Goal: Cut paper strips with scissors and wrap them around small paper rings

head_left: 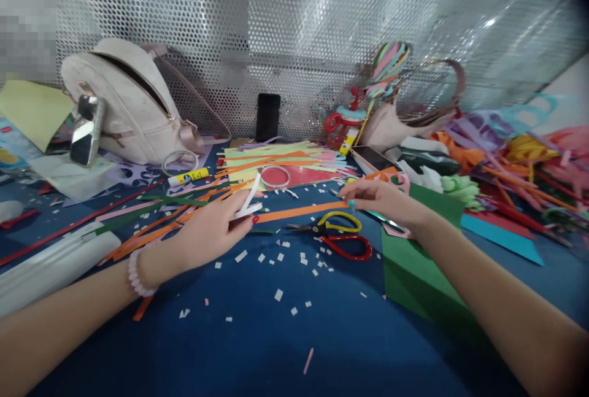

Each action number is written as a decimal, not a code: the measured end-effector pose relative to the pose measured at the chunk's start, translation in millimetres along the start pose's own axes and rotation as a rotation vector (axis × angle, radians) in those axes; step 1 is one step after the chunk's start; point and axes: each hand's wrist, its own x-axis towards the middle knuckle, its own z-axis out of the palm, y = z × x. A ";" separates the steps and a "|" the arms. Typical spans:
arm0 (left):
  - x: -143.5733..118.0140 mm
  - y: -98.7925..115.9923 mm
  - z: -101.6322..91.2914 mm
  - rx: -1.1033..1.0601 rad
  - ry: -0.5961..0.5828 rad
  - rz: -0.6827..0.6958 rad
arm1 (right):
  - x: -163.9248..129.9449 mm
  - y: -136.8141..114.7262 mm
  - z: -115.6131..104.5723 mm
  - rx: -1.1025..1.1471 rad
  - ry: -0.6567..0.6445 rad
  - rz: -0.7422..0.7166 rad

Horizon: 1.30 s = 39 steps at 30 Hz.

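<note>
The left hand [209,231] pinched a folded white paper strip [248,202]; the right hand [384,199] pressed fingertips on an orange strip [299,211] — scissors [343,234] lay just beside. Many strips [280,161] were already cut — snippets [294,259] littered the blue table [276,348].

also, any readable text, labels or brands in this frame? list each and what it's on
None can be read.
Glue stick: dark print on its yellow label, too small and blurred to read.
Second glue stick by the red scissors handles: label too blurred.
Packaging at the left edge: coloured print, illegible.
Two patches on the perforated wall are pixelated.
Left hand holds a plain white paper strip; no print on it.
</note>
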 end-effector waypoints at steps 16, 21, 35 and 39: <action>3.0 -3.6 -1.8 -0.083 -0.103 0.016 | 12.3 30.7 -22.8 0.117 0.600 -0.008; 3.2 1.3 -3.2 -0.191 -0.098 0.004 | 9.6 13.8 -8.9 -0.188 0.670 -0.098; 3.7 4.1 -2.6 -0.342 -0.147 -0.068 | -17.8 -46.0 38.5 -0.765 -0.295 0.041; 4.2 2.6 -0.9 -0.512 -0.170 -0.101 | -18.2 -42.9 40.6 -0.883 -0.277 0.068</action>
